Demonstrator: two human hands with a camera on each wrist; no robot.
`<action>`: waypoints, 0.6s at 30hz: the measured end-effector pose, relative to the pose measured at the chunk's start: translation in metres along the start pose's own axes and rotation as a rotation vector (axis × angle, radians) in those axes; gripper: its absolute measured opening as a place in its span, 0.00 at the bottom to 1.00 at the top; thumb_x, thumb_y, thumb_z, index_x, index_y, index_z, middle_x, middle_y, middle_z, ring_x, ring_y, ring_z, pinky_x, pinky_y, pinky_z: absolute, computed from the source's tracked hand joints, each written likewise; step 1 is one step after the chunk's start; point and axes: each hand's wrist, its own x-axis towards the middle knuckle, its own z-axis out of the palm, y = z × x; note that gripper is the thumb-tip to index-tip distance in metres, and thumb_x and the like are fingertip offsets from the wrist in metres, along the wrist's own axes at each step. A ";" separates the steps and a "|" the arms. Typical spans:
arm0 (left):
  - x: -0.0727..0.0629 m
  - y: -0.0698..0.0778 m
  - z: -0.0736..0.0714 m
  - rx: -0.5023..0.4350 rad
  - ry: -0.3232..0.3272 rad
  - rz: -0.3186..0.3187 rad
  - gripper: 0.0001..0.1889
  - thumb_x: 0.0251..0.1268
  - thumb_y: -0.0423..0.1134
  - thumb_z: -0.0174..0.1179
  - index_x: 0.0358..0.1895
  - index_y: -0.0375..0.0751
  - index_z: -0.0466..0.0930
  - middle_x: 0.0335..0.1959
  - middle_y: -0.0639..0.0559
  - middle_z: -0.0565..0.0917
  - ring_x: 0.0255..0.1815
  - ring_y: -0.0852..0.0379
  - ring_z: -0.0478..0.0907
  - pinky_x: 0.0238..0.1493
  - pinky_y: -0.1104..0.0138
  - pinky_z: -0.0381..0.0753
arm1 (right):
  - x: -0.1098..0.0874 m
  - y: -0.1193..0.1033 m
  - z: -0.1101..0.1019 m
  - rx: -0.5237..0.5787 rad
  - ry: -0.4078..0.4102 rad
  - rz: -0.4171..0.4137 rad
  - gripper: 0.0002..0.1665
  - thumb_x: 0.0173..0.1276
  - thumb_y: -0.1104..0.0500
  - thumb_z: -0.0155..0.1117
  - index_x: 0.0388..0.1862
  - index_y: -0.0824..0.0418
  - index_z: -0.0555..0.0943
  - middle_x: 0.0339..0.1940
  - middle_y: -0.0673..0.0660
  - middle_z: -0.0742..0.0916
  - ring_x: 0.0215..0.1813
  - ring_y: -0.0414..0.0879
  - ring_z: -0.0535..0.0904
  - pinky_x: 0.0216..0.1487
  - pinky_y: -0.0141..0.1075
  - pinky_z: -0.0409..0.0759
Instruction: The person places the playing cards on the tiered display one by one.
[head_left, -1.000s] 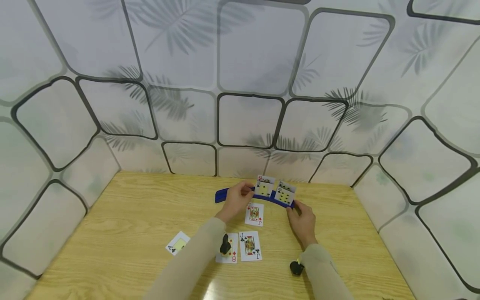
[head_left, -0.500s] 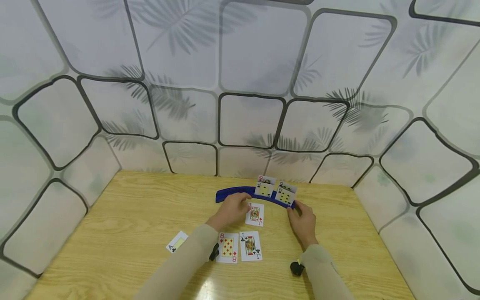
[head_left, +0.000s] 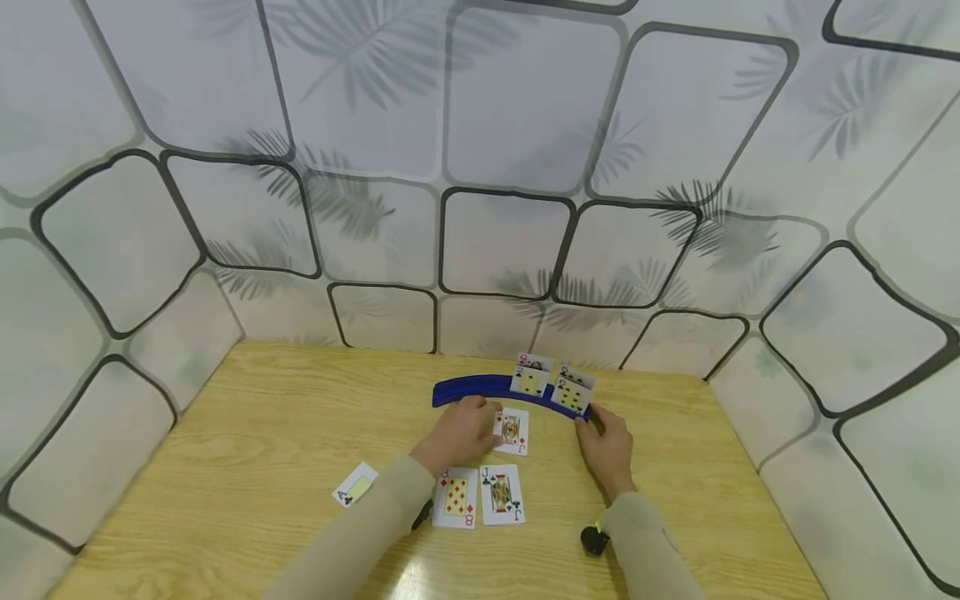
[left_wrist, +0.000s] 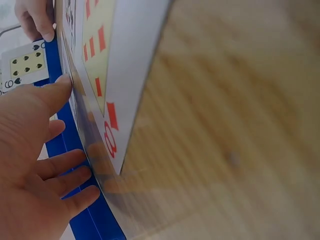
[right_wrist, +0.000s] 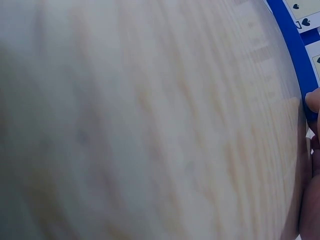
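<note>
A curved blue card holder (head_left: 476, 387) stands toward the back of the table, its left half bare. In its right half a two of spades (head_left: 529, 383) and a six of spades (left_wrist: 27, 62) stand up, each with another card behind it. My left hand (head_left: 459, 429) is at the left edge of the jack of diamonds (head_left: 513, 432), which lies face up before the holder. Its fingers are relaxed and spread in the left wrist view. My right hand (head_left: 607, 448) grips the holder's right end, with the thumb (right_wrist: 313, 100) against the blue front.
Nearer on the wooden table (head_left: 247, 467) lie the eight of diamonds (head_left: 456, 498) and jack of clubs (head_left: 502, 495), side by side. The ace of clubs (head_left: 354, 485) lies left, partly under the left sleeve (head_left: 375, 508) in view. A patterned wall (head_left: 495, 242) rises behind.
My left hand has moved from beside the standing cards on the holder, back toward me, to the jack of diamonds. The right hand stays at the holder's end.
</note>
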 end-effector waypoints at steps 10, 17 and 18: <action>-0.005 0.002 -0.001 0.021 -0.047 -0.094 0.38 0.70 0.63 0.65 0.77 0.48 0.71 0.73 0.40 0.75 0.76 0.39 0.71 0.76 0.40 0.70 | -0.001 -0.001 0.000 -0.012 0.021 -0.015 0.29 0.77 0.57 0.65 0.72 0.70 0.76 0.71 0.72 0.80 0.76 0.67 0.72 0.80 0.61 0.67; -0.009 0.008 -0.004 0.090 -0.043 -0.110 0.40 0.69 0.68 0.62 0.73 0.43 0.75 0.72 0.37 0.76 0.75 0.37 0.71 0.73 0.40 0.73 | -0.001 -0.001 0.001 -0.009 0.023 -0.018 0.29 0.77 0.57 0.66 0.72 0.69 0.76 0.70 0.72 0.81 0.76 0.67 0.72 0.79 0.60 0.67; -0.009 0.008 -0.003 0.096 -0.039 -0.109 0.40 0.69 0.68 0.63 0.73 0.43 0.75 0.71 0.37 0.77 0.75 0.38 0.72 0.72 0.40 0.74 | -0.001 -0.001 0.001 -0.010 0.021 -0.017 0.29 0.77 0.57 0.66 0.72 0.69 0.76 0.70 0.72 0.80 0.76 0.67 0.72 0.79 0.60 0.67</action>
